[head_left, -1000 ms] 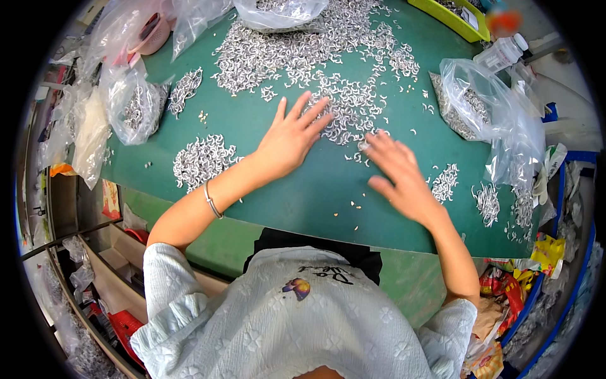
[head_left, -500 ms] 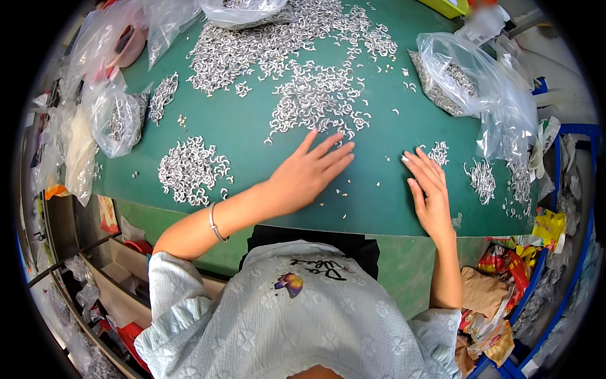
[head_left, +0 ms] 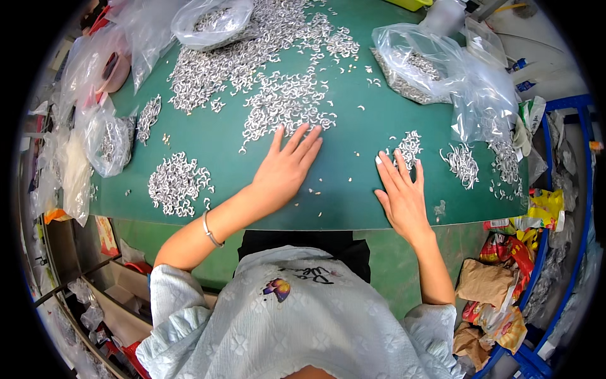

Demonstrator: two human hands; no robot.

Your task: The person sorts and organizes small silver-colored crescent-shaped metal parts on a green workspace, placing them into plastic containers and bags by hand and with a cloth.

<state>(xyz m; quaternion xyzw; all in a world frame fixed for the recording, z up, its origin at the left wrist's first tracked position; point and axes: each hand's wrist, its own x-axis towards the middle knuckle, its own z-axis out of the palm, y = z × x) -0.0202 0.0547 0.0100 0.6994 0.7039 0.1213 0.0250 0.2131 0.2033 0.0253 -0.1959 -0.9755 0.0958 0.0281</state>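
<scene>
Silver on green, with pale blue below
The table (head_left: 353,189) is deep green, strewn with silvery-grey metal pieces (head_left: 278,95); the plastic bags (head_left: 454,69) are clear, the shirt (head_left: 284,328) pale blue with a floral weave and a purple-orange butterfly (head_left: 278,288), the bracelet (head_left: 211,230) silver

Clear plastic bags (head_left: 454,76) of metal parts ring the table; colourful wrappers (head_left: 511,252) lie lower right.

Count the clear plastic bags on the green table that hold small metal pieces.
3, maybe more hidden: one bag at top, one at left edge, one at upper right.
</scene>
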